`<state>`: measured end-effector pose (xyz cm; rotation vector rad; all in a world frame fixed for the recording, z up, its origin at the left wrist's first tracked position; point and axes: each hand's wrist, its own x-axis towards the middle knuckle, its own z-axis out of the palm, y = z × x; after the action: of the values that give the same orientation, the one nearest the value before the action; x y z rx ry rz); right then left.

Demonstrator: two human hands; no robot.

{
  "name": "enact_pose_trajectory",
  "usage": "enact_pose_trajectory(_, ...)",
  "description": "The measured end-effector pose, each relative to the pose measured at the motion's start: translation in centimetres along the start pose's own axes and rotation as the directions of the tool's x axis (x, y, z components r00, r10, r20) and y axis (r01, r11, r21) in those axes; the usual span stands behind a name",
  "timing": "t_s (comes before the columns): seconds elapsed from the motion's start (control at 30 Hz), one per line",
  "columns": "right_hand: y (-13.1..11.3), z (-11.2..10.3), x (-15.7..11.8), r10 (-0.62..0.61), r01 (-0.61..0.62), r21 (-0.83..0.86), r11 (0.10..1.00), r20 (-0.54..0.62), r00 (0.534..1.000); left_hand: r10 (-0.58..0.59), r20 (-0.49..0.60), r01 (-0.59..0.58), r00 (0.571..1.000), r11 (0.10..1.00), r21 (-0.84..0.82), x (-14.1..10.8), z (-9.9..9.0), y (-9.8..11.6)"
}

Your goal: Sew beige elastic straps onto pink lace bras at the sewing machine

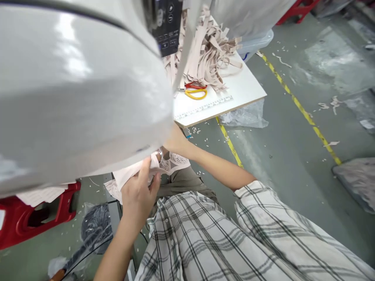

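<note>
1. Evidently, I am watching the left hand (140, 185) gripping pale pink cloth (128, 174) at eight o'clock from mid-view; thumb and forefinger are holding a fold between them.
2. The right hand (175, 138) is mostly hiding behind the white machine housing (88, 109), so I am not able to tell how its fingers are standing; its wrist is showing just beside the cloth's lace (177, 160), at seven o'clock.
3. To handle this well, I would be keeping the fold smooth, guiding without tugging the lace, and holding fingertips clear of whatever the housing is covering.
4. Toward twelve o'clock, the control panel (168, 29) is showing pale symbols too small for reading.
5. At one o'clock, a ruler scale (205, 107) is running along the white table (249, 86); I am not making out its figures.
6. At eight o'clock, a cut-off label (2, 219) on the red stool (17, 230) is showing no legible words.
</note>
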<state>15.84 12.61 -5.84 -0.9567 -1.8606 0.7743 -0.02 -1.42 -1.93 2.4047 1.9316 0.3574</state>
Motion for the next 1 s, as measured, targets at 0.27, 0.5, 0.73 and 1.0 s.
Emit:
enact_pose_trajectory(0.27,0.2,-0.6,-2.0,0.131,-0.102,0.19,0.976,-0.147,0.98,0.001,-0.003,-0.001,1.0,0.997,0.081,0.1,-0.5,-0.5)
enact_pose_trajectory(0.5,0.2,-1.1,-2.7,0.187,-0.159,0.219,0.963,-0.113,0.976,-0.003,0.011,0.002,1.0,0.999,0.034,0.3,-0.8,-0.3)
enact_pose_trajectory(0.73,0.2,-1.3,-3.5,0.198,-0.166,0.257,0.952,-0.106,0.974,0.022,0.01,-0.022,1.0,1.0,0.0,0.7,-0.6,0.3)
enact_pose_trajectory(1.0,-0.5,-1.5,-4.7,0.238,-0.216,0.279,0.936,-0.047,0.97,0.034,0.019,-0.033,0.999,0.999,-0.022,1.0,-0.6,0.5)
